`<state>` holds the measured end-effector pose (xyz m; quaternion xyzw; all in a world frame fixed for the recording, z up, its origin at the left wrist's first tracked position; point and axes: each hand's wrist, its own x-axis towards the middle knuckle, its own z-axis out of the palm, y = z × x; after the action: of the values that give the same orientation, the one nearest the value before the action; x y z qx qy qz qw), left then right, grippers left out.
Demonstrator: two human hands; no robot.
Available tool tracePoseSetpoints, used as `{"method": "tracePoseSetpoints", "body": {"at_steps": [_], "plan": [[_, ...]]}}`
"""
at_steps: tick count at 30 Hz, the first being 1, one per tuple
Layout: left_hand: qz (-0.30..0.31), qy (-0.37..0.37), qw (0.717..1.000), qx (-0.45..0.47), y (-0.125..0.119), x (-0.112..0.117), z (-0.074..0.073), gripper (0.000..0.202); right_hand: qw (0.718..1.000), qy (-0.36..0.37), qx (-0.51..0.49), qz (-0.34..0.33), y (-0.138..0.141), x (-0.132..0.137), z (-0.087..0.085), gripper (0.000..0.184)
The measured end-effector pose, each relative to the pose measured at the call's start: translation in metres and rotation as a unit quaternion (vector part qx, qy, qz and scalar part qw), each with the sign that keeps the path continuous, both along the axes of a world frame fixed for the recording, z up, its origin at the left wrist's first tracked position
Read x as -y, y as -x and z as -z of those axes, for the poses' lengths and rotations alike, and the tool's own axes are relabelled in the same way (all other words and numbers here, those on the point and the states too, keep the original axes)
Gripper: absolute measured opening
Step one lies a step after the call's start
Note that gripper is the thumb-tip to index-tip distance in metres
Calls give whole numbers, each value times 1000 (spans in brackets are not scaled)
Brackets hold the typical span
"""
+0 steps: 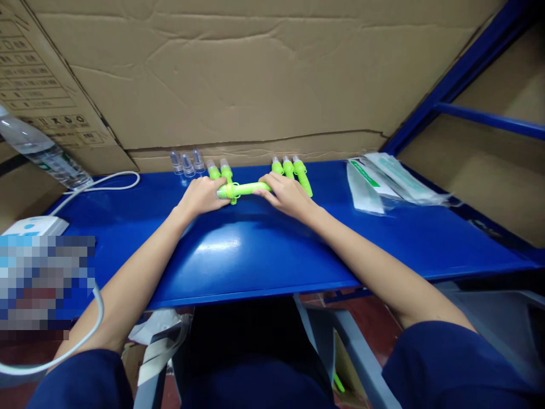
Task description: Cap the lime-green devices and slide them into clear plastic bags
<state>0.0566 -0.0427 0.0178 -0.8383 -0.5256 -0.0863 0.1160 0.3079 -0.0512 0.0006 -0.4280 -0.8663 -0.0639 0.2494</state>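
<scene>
Between my two hands, a bright green tube-shaped piece (249,188) lies sideways just above the blue table; a yellow ring and a thin green loop sit near its left end. My left hand (204,195) is closed around that left end. The fingers of my right hand (286,193) pinch the right end. Just behind my left hand stand two similar green pieces (225,170) with clear tips, partly hidden. Beyond my right hand are three more green pieces (300,170) with clear tips. Several small clear caps (186,165) stand to the left of these.
On the blue table (264,255), flat plastic packets (366,184) lie at the right. At the left are a tilted water bottle (46,156), a white device (38,226) and a white cable (114,175). A cardboard wall (247,74) closes off the back.
</scene>
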Motion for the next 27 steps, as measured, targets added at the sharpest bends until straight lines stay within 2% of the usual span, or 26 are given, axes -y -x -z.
{"method": "tracePoseSetpoints", "body": {"at_steps": [6, 12, 27], "plan": [[28, 22, 999, -24, -7, 9, -6, 36, 996, -15, 70, 45, -2, 5, -7, 58], [31, 14, 999, -16, -6, 4, 0, 37, 998, -28, 33, 43, -3, 2, -5, 58], [20, 12, 999, -45, -7, 6, -1, 43, 997, 72, -13, 35, -3, -1, -4, 67]]}}
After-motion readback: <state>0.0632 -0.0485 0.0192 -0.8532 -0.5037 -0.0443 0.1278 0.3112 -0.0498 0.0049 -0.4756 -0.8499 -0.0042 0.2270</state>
